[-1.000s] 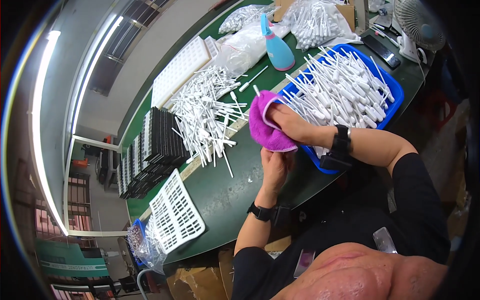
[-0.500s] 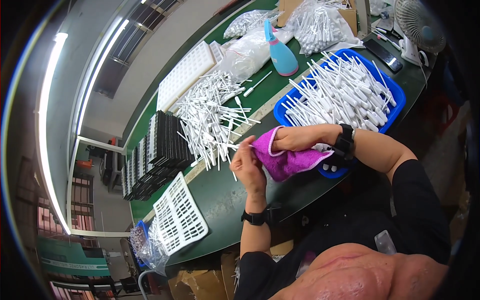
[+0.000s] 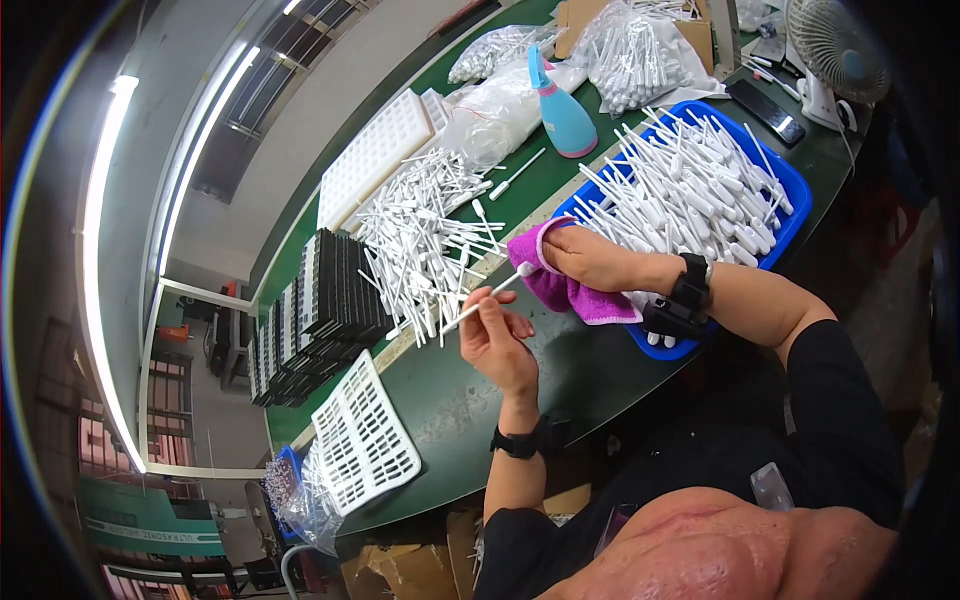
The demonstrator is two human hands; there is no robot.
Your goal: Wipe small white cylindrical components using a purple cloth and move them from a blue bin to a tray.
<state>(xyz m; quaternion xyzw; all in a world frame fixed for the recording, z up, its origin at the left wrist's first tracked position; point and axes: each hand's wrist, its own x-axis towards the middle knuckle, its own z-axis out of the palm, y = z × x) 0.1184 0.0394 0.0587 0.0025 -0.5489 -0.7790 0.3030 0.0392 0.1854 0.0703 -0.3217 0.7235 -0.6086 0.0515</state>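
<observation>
My left hand [image 3: 500, 345] pinches the shaft of a thin white plastic stick with a thicker end [image 3: 512, 280]. The stick slants up to the right, its thick end at the edge of a purple cloth [image 3: 590, 305]. Bunched in my right hand [image 3: 600, 260], the cloth hangs down below the fingers, partly hidden by them. Just behind that hand, a blue basket [image 3: 797, 190] is heaped with similar white sticks [image 3: 700, 185]. A loose pile of the same sticks [image 3: 420, 235] lies on the bench beyond my left hand.
Stacked black trays [image 3: 335, 290] and a white slotted tray [image 3: 368, 435] stand to the left. White perforated blocks [image 3: 375, 150], a blue spray bottle [image 3: 568, 120] and bagged sticks [image 3: 640, 60] sit at the back. A phone [image 3: 765, 110] and a fan [image 3: 838, 50] are far right.
The cloth and my right hand have shifted slightly up, and my left hand has drawn a little away, down and left. The stick's thick end now shows outside the cloth.
</observation>
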